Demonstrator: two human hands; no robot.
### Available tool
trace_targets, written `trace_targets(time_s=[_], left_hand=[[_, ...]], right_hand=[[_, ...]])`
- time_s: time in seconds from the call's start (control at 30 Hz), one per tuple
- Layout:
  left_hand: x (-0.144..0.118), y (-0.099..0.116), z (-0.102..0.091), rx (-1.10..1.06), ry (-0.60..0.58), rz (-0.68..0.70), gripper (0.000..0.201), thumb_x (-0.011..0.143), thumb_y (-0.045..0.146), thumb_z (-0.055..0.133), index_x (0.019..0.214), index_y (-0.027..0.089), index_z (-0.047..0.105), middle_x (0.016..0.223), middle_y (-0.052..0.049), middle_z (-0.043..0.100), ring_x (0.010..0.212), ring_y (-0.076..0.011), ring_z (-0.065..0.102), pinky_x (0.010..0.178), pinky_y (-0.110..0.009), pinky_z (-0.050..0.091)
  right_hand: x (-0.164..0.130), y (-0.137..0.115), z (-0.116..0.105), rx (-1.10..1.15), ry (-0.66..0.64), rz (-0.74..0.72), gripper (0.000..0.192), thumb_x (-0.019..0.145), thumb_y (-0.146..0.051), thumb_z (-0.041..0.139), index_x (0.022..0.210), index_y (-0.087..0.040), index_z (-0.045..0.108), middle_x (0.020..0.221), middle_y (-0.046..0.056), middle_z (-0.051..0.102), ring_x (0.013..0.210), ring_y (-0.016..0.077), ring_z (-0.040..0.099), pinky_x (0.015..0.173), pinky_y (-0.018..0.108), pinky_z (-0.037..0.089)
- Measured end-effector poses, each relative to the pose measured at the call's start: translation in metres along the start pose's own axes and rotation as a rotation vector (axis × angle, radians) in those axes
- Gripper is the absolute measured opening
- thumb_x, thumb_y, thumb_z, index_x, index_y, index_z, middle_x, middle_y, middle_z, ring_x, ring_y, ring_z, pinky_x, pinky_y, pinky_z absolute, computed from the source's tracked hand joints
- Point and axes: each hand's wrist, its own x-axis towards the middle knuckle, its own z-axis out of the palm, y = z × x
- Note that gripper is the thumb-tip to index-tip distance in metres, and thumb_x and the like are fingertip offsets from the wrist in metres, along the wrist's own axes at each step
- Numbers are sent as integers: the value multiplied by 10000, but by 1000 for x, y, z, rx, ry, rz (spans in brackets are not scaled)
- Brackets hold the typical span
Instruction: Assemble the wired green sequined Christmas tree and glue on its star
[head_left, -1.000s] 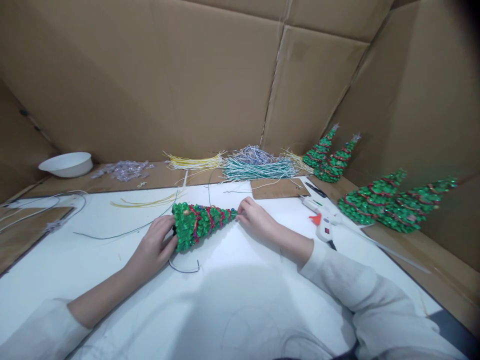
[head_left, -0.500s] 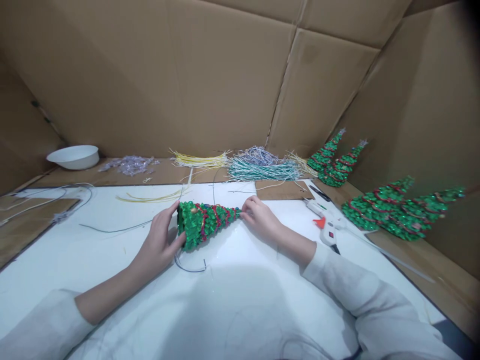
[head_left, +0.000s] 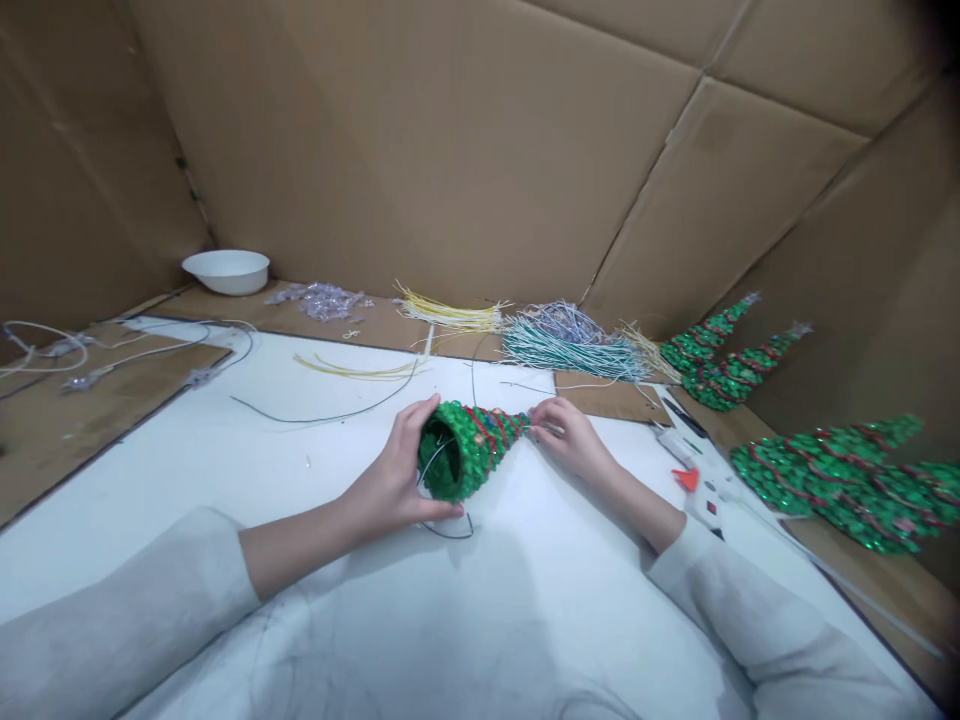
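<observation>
A small green beaded Christmas tree (head_left: 480,445) with red trim and coloured baubles lies on its side between my hands. Its hollow round base faces left and toward me, and a wire curves out of it onto the white tabletop. My left hand (head_left: 409,465) grips the rim of the base, thumb below and fingers above. At the pointed tip, the fingers of my right hand (head_left: 566,432) pinch together; the exact spot they hold is partly hidden. A dark loose wire (head_left: 330,418) lies to the left of the tree.
Several decorated trees (head_left: 817,475) stand at the right. Near them lies a white glue gun (head_left: 709,505) with an orange part. Along the back are green-white wires (head_left: 574,352), yellow wires (head_left: 450,315), clear lilac pieces (head_left: 322,300) and a white bowl (head_left: 229,272). Cardboard walls (head_left: 420,150) surround the table.
The tree has been turned so its open base now shows more toward me. The camera view has swung left, so everything sits farther right in the picture.
</observation>
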Motion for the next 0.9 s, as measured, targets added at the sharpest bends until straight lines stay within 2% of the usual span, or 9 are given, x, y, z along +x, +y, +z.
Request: trace_targets(time_s=[0.2, 0.37, 0.47, 0.57, 0.67, 0.73, 0.9], left_hand=[[0, 2, 1, 73, -25, 69, 1189, 569, 518, 780, 1431, 339, -19, 1399, -151, 186, 1346, -389, 229, 1076, -590, 296], [2, 2, 1, 60, 0, 101, 1203, 568, 529, 776, 1437, 315, -27, 1403, -159, 194, 1349, -389, 226, 1090, -587, 270], [2, 1, 0, 61, 13, 97, 1212, 565, 551, 766, 1442, 294, -29, 1424, -163, 190, 1361, -377, 208, 1108, -564, 255], [1, 1, -3, 22, 7, 68, 1152, 606, 561, 735, 1452, 273, 8, 1459, -151, 191, 1374, -353, 198, 1127, -519, 243], [0, 2, -7, 13, 7, 29, 903, 782, 451, 615, 1462, 260, 53, 1493, -116, 202, 1381, -300, 209, 1138, -464, 242], [-2, 3, -9, 40, 22, 15, 784, 846, 337, 532, 1467, 251, 61, 1504, -99, 216, 1376, -269, 234, 1134, -439, 256], [-4, 3, -13, 26, 2, 22, 769, 823, 174, 482, 1469, 237, 70, 1509, -105, 241, 1307, -263, 380, 1074, -419, 359]], right_hand=[[2, 10, -9, 2, -67, -68, 56, 834, -220, 497, 800, -196, 534, 1024, 94, 521, 989, 197, 594, 875, 388, 483], [0, 12, 1, -73, -10, -110, 62, 844, -208, 483, 810, -203, 534, 1021, 94, 501, 1031, 222, 550, 939, 437, 420], [0, 14, 7, -82, 18, -127, 9, 833, -208, 507, 828, -208, 515, 1004, 93, 496, 1022, 225, 547, 918, 430, 435], [-1, 16, 8, -95, 17, -159, 45, 812, -210, 545, 836, -208, 507, 1029, 95, 490, 1027, 218, 556, 897, 400, 459], [-2, 18, 8, -108, 46, -171, 18, 829, -197, 510, 814, -205, 505, 1022, 91, 492, 1001, 206, 566, 873, 383, 470], [-3, 18, 9, -116, 70, -174, 32, 834, -193, 497, 806, -206, 503, 997, 83, 502, 970, 202, 567, 865, 382, 469], [-3, 17, 12, -144, 95, -186, 25, 819, -198, 514, 837, -206, 498, 997, 84, 518, 968, 210, 555, 869, 383, 461]])
